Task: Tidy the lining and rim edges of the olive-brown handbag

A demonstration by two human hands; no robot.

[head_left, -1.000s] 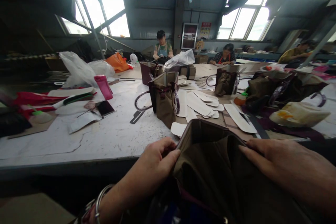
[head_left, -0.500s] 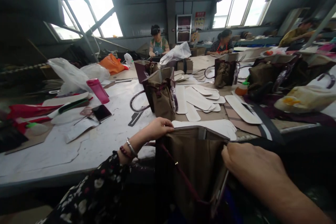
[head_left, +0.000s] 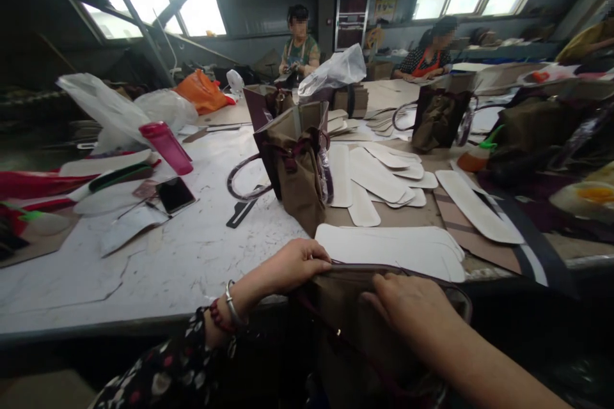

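A brown handbag (head_left: 345, 313) with dark red trim stands at the table's front edge, its top opening towards me. My left hand (head_left: 300, 263) pinches the far left part of its rim between thumb and fingers. Reaching across the opening, my right hand (head_left: 407, 300) has its fingers bent at the inside of the far rim, with the thumb below them. The bag's lower part is dark and partly hidden by my right forearm. Just behind the bag lies a stack of long white boards (head_left: 388, 246) with rounded ends.
Another brown handbag (head_left: 300, 172) stands upright on the table, with more loose white boards (head_left: 377, 176) to its right. A pink bottle (head_left: 167, 147), a phone (head_left: 175, 195) and plastic bags (head_left: 105, 108) lie left. Co-workers (head_left: 300, 45) sit across the table.
My right hand has moved from the bag's right corner leftward to its far rim. The bag's opening looks narrower and lower in view. My left hand still grips the rim.
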